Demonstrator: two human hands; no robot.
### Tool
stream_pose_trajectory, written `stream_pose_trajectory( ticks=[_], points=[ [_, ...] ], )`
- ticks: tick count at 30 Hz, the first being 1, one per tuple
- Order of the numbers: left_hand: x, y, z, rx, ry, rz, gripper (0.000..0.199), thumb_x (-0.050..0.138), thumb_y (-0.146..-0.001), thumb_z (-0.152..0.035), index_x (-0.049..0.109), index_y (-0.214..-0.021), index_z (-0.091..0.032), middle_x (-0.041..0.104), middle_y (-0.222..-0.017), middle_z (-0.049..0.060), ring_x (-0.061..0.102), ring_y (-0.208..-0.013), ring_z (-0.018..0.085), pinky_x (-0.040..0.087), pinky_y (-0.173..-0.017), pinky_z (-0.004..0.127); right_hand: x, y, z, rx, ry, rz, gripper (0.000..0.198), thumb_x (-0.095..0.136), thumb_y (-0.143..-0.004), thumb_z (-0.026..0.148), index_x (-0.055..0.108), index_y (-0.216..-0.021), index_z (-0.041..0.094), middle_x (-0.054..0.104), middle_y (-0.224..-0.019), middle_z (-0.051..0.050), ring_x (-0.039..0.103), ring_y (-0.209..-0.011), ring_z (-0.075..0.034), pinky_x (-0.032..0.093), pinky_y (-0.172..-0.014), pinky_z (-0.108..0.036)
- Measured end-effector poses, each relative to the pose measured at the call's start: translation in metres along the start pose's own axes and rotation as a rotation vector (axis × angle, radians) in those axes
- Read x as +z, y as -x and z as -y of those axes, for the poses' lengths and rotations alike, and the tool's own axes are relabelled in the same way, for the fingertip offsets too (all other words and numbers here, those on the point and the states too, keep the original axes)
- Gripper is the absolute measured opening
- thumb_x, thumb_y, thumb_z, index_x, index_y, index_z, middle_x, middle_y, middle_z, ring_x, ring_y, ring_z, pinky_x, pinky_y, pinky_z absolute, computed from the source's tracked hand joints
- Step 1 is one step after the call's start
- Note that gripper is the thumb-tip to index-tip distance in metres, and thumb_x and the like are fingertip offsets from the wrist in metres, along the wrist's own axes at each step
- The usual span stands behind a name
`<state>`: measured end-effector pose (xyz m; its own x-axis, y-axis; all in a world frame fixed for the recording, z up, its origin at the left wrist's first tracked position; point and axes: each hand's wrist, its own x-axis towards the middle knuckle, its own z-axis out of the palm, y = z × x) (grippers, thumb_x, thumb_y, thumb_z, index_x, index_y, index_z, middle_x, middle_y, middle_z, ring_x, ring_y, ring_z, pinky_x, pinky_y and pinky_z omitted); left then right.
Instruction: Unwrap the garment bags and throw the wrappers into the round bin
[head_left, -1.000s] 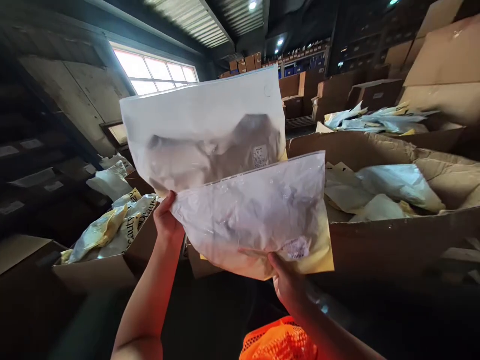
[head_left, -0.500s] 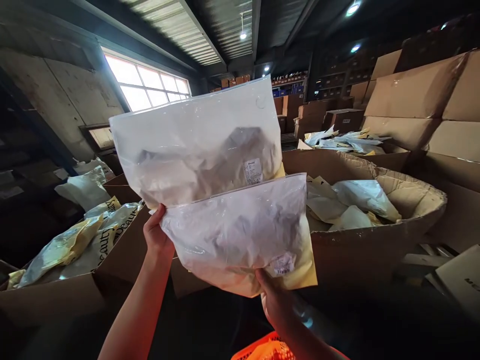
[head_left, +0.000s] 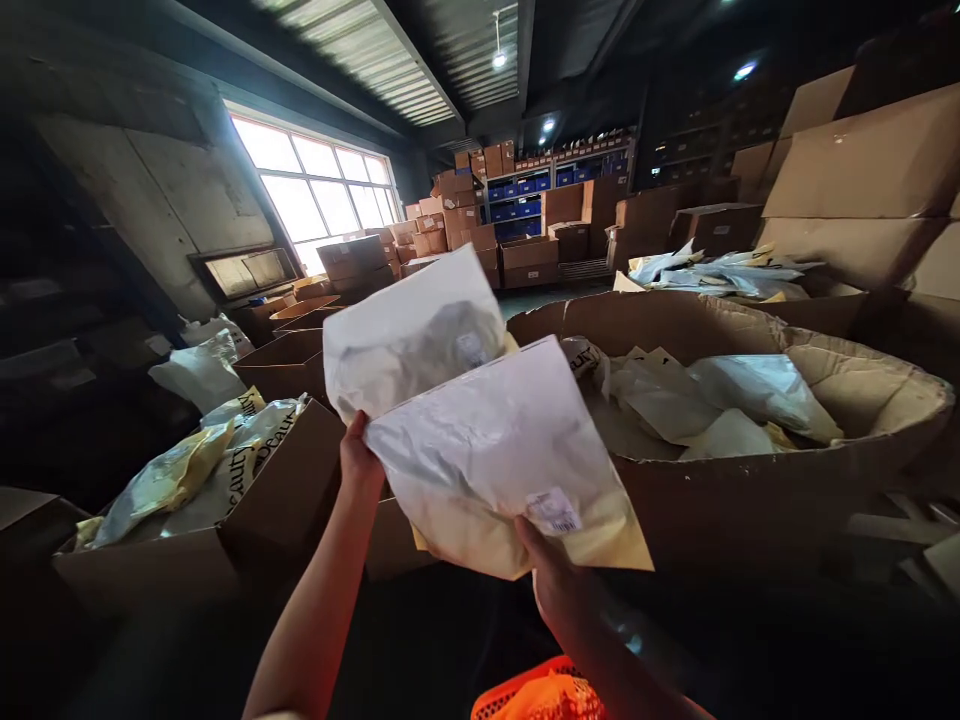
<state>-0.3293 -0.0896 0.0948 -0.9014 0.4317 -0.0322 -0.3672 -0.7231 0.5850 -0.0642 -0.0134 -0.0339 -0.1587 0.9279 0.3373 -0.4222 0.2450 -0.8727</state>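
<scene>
Both hands are closed on packed poly bags held above the cartons: left hand [head_left: 358,462] grips the rear bag [head_left: 409,340], right hand [head_left: 553,578] the front bag [head_left: 495,450]; neither is yet deposited in the large carton [head_left: 750,490]

Both arms raised forward, left hand [head_left: 358,462] pinching, right hand [head_left: 556,585] gripping

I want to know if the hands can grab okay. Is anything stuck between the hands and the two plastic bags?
No, nothing visible is. The left hand grips the rear bag at its lower left corner, and the right hand pinches the front bag at its bottom edge. Both touch the plastic directly.
</scene>
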Motion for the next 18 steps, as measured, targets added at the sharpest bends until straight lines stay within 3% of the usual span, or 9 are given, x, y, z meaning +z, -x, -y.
stream_pose_trajectory(
  ticks=[2, 5, 8, 11, 14, 16, 18],
  points=[
    [-0.010, -0.011, 0.020, -0.048, -0.016, -0.039, 0.031, 0.042, -0.098, -0.037, 0.068, -0.105, -0.021, 0.076, -0.087, 0.002, 0.068, -0.108, 0.020, 0.049, -0.104, 0.031, 0.018, -0.002, -0.005, 0.052, -0.076, -0.037, 0.074, 0.084, -0.066, 0.046, 0.060, -0.131, 0.020, 0.060, -0.136, -0.009, 0.055, -0.129, -0.030, 0.046, -0.113, -0.045],
    [-0.028, -0.005, 0.051, -0.219, -0.091, 0.069, 0.049, 0.035, -0.100, -0.051, 0.069, -0.107, -0.016, 0.076, -0.093, 0.008, 0.067, -0.113, 0.026, 0.051, -0.102, 0.035, 0.029, -0.010, -0.017, 0.182, -0.143, -0.091, 0.083, 0.090, -0.055, 0.047, 0.061, -0.125, 0.016, 0.061, -0.133, -0.012, 0.056, -0.127, -0.032, 0.044, -0.114, -0.047],
    [-0.054, 0.022, 0.074, -0.471, -0.209, 0.215, 0.043, 0.053, -0.094, -0.049, 0.070, -0.109, -0.012, 0.076, -0.100, 0.013, 0.067, -0.113, 0.033, 0.052, -0.100, 0.042, 0.022, -0.019, -0.028, 0.257, -0.121, -0.123, 0.079, 0.091, -0.052, 0.049, 0.066, -0.118, 0.013, 0.065, -0.127, -0.014, 0.057, -0.125, -0.033, 0.051, -0.105, -0.045],
    [-0.083, 0.049, 0.080, -0.632, -0.344, 0.271, 0.037, 0.078, -0.073, -0.025, 0.070, -0.106, -0.011, 0.077, -0.093, 0.012, 0.071, -0.103, 0.034, 0.055, -0.098, 0.043, 0.011, -0.024, -0.027, 0.387, -0.146, -0.038, 0.084, 0.093, -0.047, 0.051, 0.066, -0.116, 0.012, 0.067, -0.122, -0.015, 0.063, -0.116, -0.034, 0.059, -0.090, -0.042],
    [-0.105, 0.059, 0.057, -0.614, -0.415, 0.247, 0.042, 0.082, -0.061, -0.007, 0.070, -0.101, -0.012, 0.077, -0.087, 0.009, 0.074, -0.092, 0.031, 0.058, -0.092, 0.040, 0.006, -0.022, -0.015, 0.500, -0.183, 0.190, 0.087, 0.091, -0.055, 0.051, 0.060, -0.127, 0.014, 0.068, -0.121, -0.015, 0.067, -0.109, -0.032, 0.061, -0.079, -0.038],
    [-0.114, 0.049, 0.023, -0.530, -0.440, 0.187, 0.038, 0.081, -0.064, -0.009, 0.070, -0.099, -0.012, 0.076, -0.084, 0.008, 0.075, -0.085, 0.029, 0.060, -0.087, 0.039, 0.004, -0.021, -0.005, 0.553, -0.158, 0.326, 0.094, 0.087, -0.063, 0.051, 0.048, -0.142, 0.020, 0.065, -0.127, -0.014, 0.070, -0.099, -0.028, 0.061, -0.069, -0.033],
    [-0.121, 0.029, -0.026, -0.409, -0.456, 0.108, 0.034, 0.079, -0.067, -0.013, 0.069, -0.100, -0.013, 0.075, -0.080, 0.005, 0.075, -0.081, 0.027, 0.062, -0.082, 0.037, 0.000, -0.021, 0.003, 0.597, -0.113, 0.368, 0.106, 0.085, -0.066, 0.051, 0.029, -0.153, 0.026, 0.059, -0.135, -0.014, 0.072, -0.088, -0.023, 0.059, -0.061, -0.028]
  ],
)
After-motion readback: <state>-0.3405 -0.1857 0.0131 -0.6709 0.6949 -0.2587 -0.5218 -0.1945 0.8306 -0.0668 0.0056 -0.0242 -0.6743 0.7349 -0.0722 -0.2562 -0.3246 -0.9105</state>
